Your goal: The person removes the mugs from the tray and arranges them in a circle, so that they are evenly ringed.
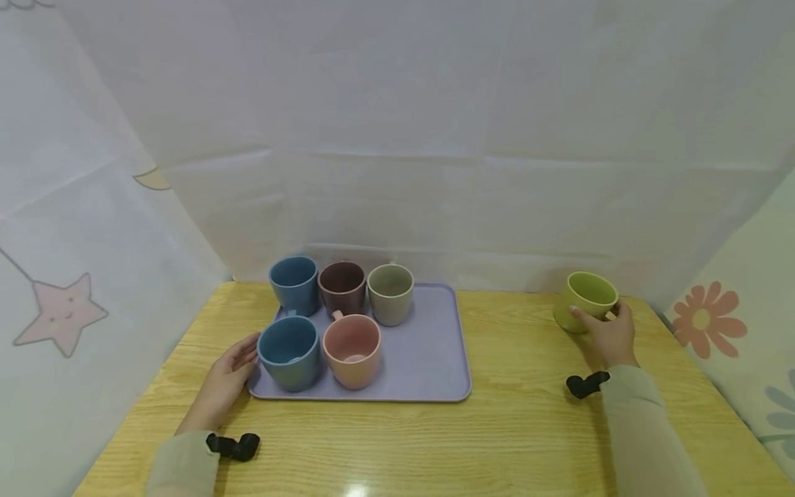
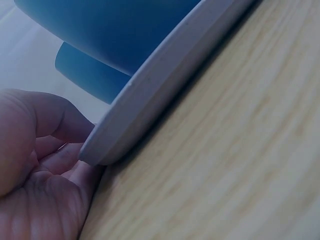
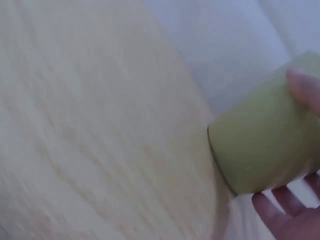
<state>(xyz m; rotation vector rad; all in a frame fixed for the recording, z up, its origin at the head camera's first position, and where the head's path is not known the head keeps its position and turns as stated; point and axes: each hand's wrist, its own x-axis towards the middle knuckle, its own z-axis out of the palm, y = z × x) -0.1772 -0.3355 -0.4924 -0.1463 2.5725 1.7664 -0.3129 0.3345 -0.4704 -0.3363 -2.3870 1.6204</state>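
Note:
My left hand (image 1: 226, 383) is at the left edge of a lilac tray (image 1: 422, 359). In the left wrist view, its fingers (image 2: 75, 120) hold the tray's rim at the corner. Several mugs stand upright on the tray. Nearest this hand is a front blue mug (image 1: 290, 355), with a pink mug (image 1: 352, 352) to its right. Over on the right, my right hand (image 1: 611, 335) grips a yellow-green mug (image 1: 580, 304), thumb on the near side and fingers around the far side. The right wrist view shows this mug (image 3: 265, 135) close to the tabletop; contact is unclear.
Along the tray's back row stand another blue mug (image 1: 294, 283), a dark brown mug (image 1: 341, 290) and a grey-beige mug (image 1: 390, 297). The wooden table (image 1: 397, 449) meets a pale cloth backdrop (image 1: 397, 172) behind and at both sides.

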